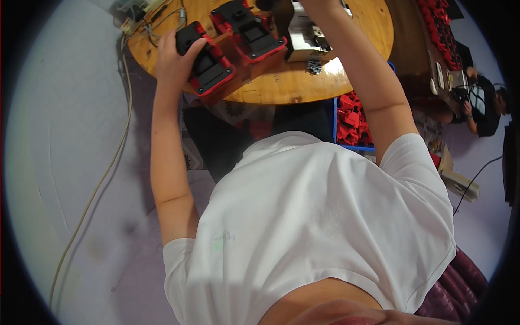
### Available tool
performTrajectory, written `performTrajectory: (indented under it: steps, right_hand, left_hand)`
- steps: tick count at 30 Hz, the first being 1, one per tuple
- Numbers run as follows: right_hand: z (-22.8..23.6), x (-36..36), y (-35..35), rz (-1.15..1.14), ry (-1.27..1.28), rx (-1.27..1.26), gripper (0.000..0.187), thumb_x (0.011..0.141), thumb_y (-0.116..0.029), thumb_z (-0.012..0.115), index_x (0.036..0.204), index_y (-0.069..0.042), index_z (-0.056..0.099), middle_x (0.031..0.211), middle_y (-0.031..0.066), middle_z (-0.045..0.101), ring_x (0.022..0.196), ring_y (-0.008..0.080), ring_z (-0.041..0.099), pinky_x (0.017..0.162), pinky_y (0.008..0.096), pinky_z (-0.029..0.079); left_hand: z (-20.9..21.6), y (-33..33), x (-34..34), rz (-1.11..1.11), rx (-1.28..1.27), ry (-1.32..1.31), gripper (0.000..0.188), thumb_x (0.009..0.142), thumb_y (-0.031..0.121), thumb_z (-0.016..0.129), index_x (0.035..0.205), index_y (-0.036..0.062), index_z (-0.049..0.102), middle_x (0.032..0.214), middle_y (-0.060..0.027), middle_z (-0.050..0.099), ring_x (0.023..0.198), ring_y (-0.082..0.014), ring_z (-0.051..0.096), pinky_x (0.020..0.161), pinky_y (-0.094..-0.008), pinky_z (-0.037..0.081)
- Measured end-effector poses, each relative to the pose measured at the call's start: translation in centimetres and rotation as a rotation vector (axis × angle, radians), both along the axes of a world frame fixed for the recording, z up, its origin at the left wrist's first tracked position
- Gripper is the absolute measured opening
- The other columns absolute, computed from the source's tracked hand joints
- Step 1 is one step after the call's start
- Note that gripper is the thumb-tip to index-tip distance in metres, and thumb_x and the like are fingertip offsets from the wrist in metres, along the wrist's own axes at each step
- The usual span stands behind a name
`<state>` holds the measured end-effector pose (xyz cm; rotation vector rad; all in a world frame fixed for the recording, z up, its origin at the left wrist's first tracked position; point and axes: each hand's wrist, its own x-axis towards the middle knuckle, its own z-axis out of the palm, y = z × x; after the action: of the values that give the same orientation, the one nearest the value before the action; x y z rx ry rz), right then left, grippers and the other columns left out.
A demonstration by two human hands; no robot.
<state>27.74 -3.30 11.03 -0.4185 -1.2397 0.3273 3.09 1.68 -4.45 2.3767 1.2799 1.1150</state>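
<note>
At the left of the round wooden table, my left hand point(174, 58) grips a black and red plastic housing point(208, 66), thumb over its top and fingers along its left side. A second black and red housing point(250, 32) of the same kind lies just to the right, apart from my hand. My right hand point(320, 6) reaches to the far edge of the picture, where its fingers are cut off, so what it touches is hidden. Below that forearm stands an open-topped box point(298, 40) with a shiny inside. A small heap of metal screws point(314, 67) lies near the box.
The wooden table point(271, 92) curves in front of me. Beneath its right edge, a blue crate point(355, 147) holds many red parts point(352, 116). Cables point(154, 27) lie at the far left. Another person point(479, 103) sits at the right, beside a bench with red and black pieces point(440, 32).
</note>
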Motion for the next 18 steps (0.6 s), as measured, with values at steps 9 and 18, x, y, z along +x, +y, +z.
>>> performTrajectory:
  steps: [9,18]
  right_hand:
    - [-3.3,-8.1,8.6,-0.035,0.023,0.159,0.023,0.096,-0.023,0.063,0.101,-0.006,0.048,0.079,-0.0024,0.051,0.065,0.0037,0.043,0.054,0.0206,0.037]
    - [-3.8,-9.2,8.4,0.056,-0.041,0.032,0.023,0.095,-0.02,0.063,0.101,-0.005,0.047,0.079,-0.0015,0.052,0.064,0.0045,0.048,0.054,0.0199,0.04]
  left_hand:
    - [1.2,-1.0,0.0,0.073,-0.214,-0.015,0.085,0.073,0.056,0.076,0.128,-0.0046,0.052,0.122,-0.0195,0.056,0.113,-0.0351,0.056,0.095,-0.0409,0.046]
    - [0.8,-1.3,0.0,0.074,-0.135,-0.017,0.084,0.075,0.053,0.076,0.128,-0.0076,0.052,0.12,-0.0183,0.055,0.108,-0.0298,0.058,0.091,-0.0362,0.047]
